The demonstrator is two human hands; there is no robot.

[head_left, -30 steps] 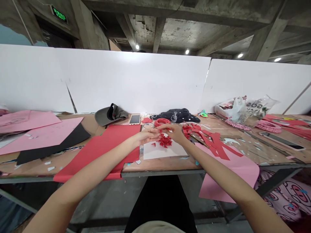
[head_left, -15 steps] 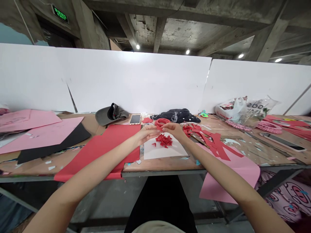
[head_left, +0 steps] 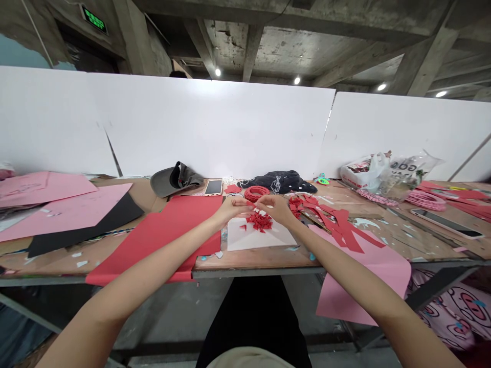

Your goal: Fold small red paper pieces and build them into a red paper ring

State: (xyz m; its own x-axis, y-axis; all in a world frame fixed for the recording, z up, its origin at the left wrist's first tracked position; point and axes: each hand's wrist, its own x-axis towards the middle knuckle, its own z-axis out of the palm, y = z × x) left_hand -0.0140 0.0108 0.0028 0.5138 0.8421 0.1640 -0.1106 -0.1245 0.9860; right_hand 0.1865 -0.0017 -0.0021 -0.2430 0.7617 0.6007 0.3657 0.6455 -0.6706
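My left hand (head_left: 232,209) and my right hand (head_left: 275,207) meet at the middle of the table, fingertips pinched on a small piece of red paper (head_left: 251,205). The piece is mostly covered by the fingers. Under them lies a white board (head_left: 241,240) with a heap of small folded red paper pieces (head_left: 260,222) on it. A coiled red ring (head_left: 256,192) sits just behind my hands. To the right are more red paper scraps (head_left: 296,205) and long red strips (head_left: 337,225).
Left of the board lies a large red sheet (head_left: 172,225), with a grey cap (head_left: 176,180) and a phone (head_left: 214,187) behind it. A pink sheet (head_left: 353,271) hangs over the front edge at right. Plastic bags (head_left: 368,171) and another phone (head_left: 447,223) stand further right. White panels (head_left: 215,128) close off the back.
Both hands stay over the board; the fingers have shifted slightly and my fingertips are a little further apart. The heap and other things have not visibly moved.
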